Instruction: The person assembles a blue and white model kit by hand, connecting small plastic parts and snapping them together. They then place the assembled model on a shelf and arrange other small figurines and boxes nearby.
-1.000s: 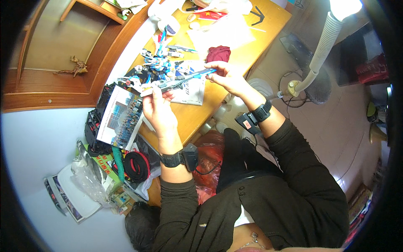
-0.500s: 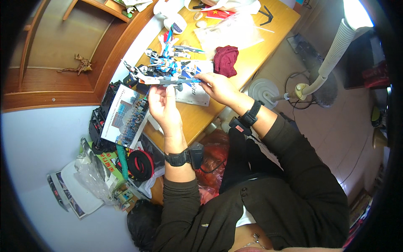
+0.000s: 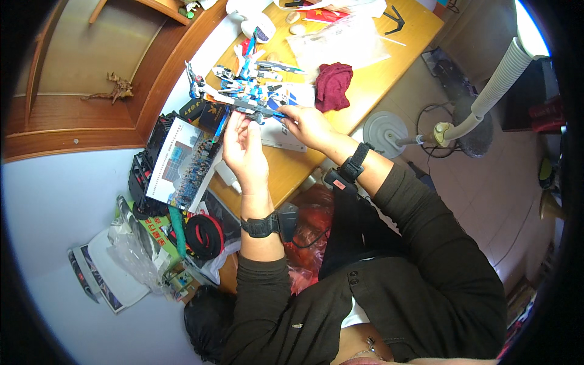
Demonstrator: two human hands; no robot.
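A maroon cloth [image 3: 334, 87] lies on the yellow table [image 3: 372, 73].

Wooden shelf [image 3: 61, 117] beside bluish wall [image 3: 67, 201]; pale floor [image 3: 456, 194] (lit lamp [image 3: 533, 30] overhanging).

A white undershirt [image 3: 355, 313] shows beneath a dark brown buttoned cardigan [image 3: 420, 298]; black box-fitted wristbands [image 3: 260, 227] sit beyond its sleeves [image 3: 261, 283].

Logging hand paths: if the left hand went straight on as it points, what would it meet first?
The left hand would probably meet the long grey toy part, then perhaps the blue-and-white model; depth is unclear.
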